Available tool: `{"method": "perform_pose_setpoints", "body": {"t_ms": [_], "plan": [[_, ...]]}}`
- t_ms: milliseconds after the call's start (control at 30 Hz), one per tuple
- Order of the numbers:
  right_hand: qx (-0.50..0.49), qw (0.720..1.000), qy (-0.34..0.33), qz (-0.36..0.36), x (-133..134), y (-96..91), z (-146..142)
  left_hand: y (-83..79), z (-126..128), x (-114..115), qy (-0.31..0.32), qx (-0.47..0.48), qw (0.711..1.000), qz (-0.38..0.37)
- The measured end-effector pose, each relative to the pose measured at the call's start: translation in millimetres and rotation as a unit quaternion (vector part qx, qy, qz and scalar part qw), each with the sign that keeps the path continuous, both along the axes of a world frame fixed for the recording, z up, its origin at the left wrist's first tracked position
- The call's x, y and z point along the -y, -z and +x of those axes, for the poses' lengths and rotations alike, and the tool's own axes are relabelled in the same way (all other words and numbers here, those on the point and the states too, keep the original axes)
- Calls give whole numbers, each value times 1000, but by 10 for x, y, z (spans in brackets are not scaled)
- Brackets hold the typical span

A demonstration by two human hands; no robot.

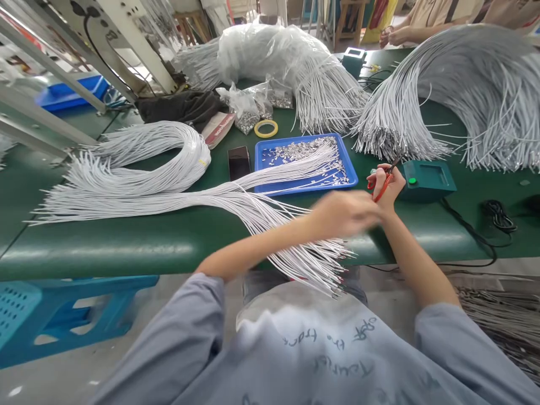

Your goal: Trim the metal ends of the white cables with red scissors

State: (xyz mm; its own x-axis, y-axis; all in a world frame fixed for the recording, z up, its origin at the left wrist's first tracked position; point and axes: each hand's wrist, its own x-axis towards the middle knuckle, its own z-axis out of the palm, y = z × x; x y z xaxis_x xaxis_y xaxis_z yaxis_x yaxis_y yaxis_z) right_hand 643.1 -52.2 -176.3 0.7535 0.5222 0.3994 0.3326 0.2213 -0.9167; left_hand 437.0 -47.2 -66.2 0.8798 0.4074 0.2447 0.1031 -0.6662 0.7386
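Observation:
My right hand [391, 185] is closed around red-handled scissors [383, 190], their dark tips pointing up and away, just left of a green box-shaped device [428, 180]. Smeared by motion, my left hand [348, 215] is close to the right wrist; its fingers cannot be made out. Under my left forearm, a bundle of white wires [270, 216] fans out over the table's front edge. Another part of that bundle reaches into a blue tray [258, 163] with many small metal terminals [291, 152].
Thick bundles of white wires [329, 79] [489, 84] [169, 174] lie around the green table [139, 242]. Yellow tape [266, 129], a dark phone [239, 163] and bagged metal parts [248, 109] lie near the tray. A black cable [500, 216] lies right. Across the table are another person's hands [394, 36].

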Motion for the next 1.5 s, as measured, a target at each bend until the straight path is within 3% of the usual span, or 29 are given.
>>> {"method": "perform_pose_setpoints", "body": {"t_ms": [33, 67, 133, 233, 433, 700, 867, 1033, 1133, 1233, 1367, 1500], "plan": [[-2, 1000, 2, 0, -5, 1, 9, 52, -101, -306, -24, -49, 998, 28], [-4, 1000, 2, 0, -10, 2, 15, 114, -203, -587, -80, -175, 976, 99], [-7, 1000, 1, 0, -17, 0, 19, 248, -397, -1015, -128, -266, 947, 122], [-11, 1000, -1, 1, -18, -12, 1, 418, -626, -1287, -149, -327, 924, 131], [-13, 1000, -4, -9, -21, -14, -38, 522, -776, -1322, -156, -345, 917, 122], [-22, 1000, 3, -17, -52, 14, -24, 501, -807, -1528, -137, -270, 951, 67], [-34, 999, 8, -14, -65, 31, -14, 547, -692, -1625, -137, -211, 968, -3], [-49, 999, 14, 12, -57, -6, -101, 339, -450, -1482, -87, -121, 984, -93], [-60, 998, -15, 23, -119, -199, -247, 120, -384, -1331, -41, -40, 991, -124], [-56, 995, -79, 27, -253, -590, -471, -34, -428, -1237, -9, 79, 988, -133], [-17, 981, -172, 86, -420, -1173, -876, -113, -539, -1247, -32, 192, 977, -86], [28, 968, -222, 116, -461, -1404, -1206, -136, -574, -1283, -86, 268, 951, -128]]}}
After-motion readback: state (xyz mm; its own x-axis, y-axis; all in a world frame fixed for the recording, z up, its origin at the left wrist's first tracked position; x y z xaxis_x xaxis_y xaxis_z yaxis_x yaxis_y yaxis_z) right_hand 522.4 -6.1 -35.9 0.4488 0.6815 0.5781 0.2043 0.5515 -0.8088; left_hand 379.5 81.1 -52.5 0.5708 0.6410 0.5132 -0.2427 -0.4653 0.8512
